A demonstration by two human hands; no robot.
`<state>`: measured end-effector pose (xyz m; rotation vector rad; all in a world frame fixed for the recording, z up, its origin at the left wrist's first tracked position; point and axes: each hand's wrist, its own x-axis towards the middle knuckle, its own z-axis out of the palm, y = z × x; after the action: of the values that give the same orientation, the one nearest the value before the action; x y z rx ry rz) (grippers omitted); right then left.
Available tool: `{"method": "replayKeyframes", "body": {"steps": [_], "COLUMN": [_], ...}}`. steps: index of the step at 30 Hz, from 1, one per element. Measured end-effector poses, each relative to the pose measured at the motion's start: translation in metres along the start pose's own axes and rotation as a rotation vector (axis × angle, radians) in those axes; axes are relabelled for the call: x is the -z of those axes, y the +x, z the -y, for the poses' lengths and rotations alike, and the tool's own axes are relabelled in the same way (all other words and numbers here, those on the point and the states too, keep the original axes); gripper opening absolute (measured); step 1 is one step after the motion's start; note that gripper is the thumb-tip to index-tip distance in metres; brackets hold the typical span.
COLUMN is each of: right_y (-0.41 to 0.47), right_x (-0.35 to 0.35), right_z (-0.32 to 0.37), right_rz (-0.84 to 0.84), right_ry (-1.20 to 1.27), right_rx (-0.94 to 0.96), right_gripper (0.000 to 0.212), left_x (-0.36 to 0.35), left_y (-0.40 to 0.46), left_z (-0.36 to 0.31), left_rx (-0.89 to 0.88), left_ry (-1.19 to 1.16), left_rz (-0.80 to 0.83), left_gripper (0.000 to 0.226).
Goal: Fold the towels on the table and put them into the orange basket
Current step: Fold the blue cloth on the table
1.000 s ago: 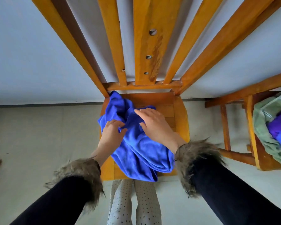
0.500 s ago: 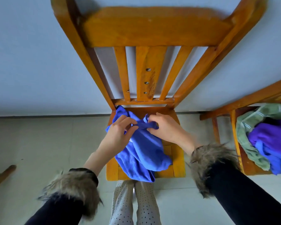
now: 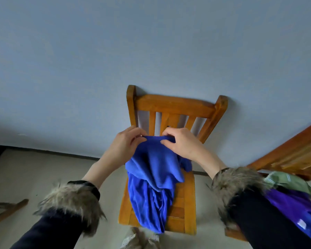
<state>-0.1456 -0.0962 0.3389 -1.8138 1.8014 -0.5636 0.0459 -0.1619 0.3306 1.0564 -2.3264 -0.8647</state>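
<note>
While both hands pinch the top edge of the blue towel point(image 3: 153, 166), the left hand point(image 3: 125, 146) and the right hand point(image 3: 182, 144) sit close together just in front of the chair point(image 3: 176, 106) back, level with each other. From that held edge the towel hangs straight down toward the person, its long axis running along the chair seat to the front rim. Spreading it likely means drawing the hands apart sideways. No orange basket is in view
</note>
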Motion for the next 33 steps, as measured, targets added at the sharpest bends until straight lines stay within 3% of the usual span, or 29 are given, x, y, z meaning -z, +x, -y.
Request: {"method": "replayKeyframes", "body": {"steps": [5,9,14,20,25,30,33], "right_y": [0.025,0.041,0.057,0.066,0.063,0.061,0.059], "right_x": [0.028,0.021,-0.013,-0.077,-0.152,-0.232,-0.277], "right_z": [0.072,0.132,0.205,0.307,0.398,0.478,0.524], "right_rz": [-0.125,-0.069,0.106,0.304,0.423,0.403,0.42], "right_ry": [-0.077,-0.17,-0.1,0.011,0.053,0.076,0.077], "right_rx": [0.167,0.278,0.322,0.346,0.405,0.484,0.575], "right_gripper": [0.009,0.013,0.021,0.03,0.027,0.007,0.004], "left_x": [0.056,0.093,0.147,0.224,0.293,0.339,0.356], "left_y": [-0.02,-0.062,-0.122,-0.221,-0.324,-0.428,-0.48], "left_z": [-0.004,0.009,0.032,0.072,0.105,0.15,0.171], "left_rx": [0.151,0.277,0.431,0.536,0.622,0.783,0.879], "left_ry": [-0.032,-0.074,-0.089,-0.049,0.055,0.042,0.043], "left_rz": [-0.067,-0.189,-0.471,-0.735,-0.816,-0.821,-0.903], "left_gripper": [0.017,0.032,0.024,0.009,0.008,0.022,0.023]}}
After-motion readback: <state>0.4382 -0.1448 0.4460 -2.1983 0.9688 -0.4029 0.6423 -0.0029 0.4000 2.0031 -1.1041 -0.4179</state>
